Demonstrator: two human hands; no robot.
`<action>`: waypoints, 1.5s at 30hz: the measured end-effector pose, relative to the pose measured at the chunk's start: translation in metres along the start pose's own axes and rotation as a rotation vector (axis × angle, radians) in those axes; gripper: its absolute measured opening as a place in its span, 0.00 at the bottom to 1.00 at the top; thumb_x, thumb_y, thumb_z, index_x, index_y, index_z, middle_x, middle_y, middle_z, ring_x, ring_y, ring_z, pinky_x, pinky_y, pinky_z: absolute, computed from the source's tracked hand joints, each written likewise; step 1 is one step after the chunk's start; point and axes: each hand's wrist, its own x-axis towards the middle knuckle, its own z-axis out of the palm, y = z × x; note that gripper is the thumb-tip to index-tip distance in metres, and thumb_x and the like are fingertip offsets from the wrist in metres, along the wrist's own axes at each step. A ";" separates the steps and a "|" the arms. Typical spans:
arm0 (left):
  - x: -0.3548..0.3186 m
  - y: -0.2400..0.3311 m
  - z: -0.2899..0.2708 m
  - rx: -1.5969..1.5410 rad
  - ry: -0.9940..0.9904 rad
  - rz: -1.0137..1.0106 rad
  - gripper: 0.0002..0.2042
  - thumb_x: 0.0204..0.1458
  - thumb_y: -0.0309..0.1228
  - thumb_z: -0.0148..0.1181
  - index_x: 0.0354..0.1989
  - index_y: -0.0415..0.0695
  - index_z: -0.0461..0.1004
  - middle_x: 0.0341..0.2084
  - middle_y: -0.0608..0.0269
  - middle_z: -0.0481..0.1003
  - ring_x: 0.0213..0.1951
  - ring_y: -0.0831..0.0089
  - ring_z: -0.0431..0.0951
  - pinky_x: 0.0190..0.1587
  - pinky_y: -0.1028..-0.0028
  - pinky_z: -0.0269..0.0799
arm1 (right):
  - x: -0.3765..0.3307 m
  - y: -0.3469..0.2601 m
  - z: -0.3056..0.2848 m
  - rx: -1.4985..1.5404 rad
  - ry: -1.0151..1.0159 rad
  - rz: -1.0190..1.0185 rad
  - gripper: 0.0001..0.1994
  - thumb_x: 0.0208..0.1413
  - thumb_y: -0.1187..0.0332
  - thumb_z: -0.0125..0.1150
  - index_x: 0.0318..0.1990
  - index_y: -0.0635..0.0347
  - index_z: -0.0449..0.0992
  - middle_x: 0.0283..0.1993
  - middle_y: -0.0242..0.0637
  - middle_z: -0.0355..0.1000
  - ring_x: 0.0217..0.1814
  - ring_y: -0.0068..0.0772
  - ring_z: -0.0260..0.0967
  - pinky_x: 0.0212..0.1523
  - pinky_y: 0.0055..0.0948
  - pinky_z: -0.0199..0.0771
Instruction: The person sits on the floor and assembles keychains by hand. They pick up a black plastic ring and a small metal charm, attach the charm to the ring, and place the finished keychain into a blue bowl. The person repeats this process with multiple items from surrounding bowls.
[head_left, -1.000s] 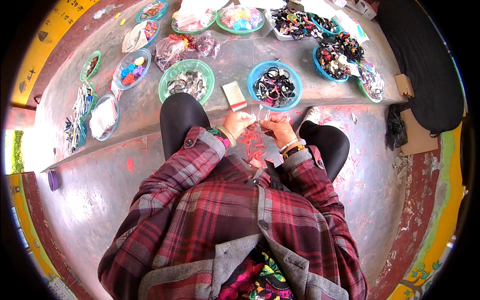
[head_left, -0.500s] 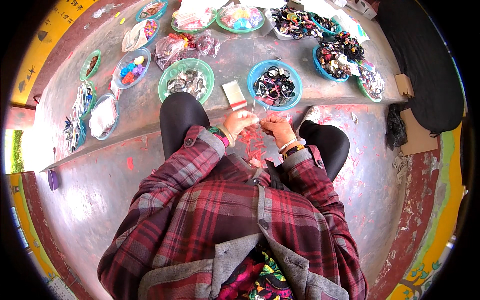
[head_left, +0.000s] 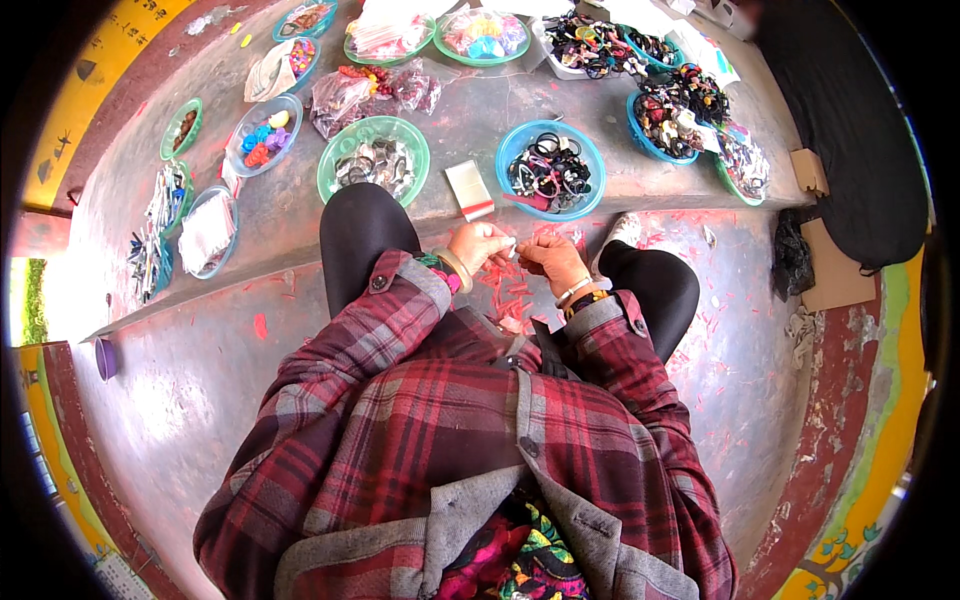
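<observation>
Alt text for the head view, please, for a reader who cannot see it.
A seated person in a red plaid shirt brings the left hand and right hand together over a small pale item, above a grey concrete ledge holding a blue plastic bowl of dark hair ties and a green plastic bowl.

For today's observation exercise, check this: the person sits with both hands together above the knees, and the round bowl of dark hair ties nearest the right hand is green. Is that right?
Not quite. In the head view the bowl of dark hair ties nearest the right hand is blue, not green; the green bowl sits further left. The left hand and right hand are together above the knees, as stated.
</observation>
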 end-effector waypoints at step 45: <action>0.002 -0.002 0.000 -0.172 0.017 -0.049 0.09 0.46 0.32 0.57 0.32 0.40 0.70 0.26 0.65 0.73 0.30 0.77 0.73 0.17 0.86 0.59 | 0.001 0.000 -0.009 -0.265 -0.084 -0.028 0.10 0.43 0.64 0.61 0.26 0.63 0.77 0.21 0.31 0.71 0.22 0.18 0.64 0.24 0.17 0.60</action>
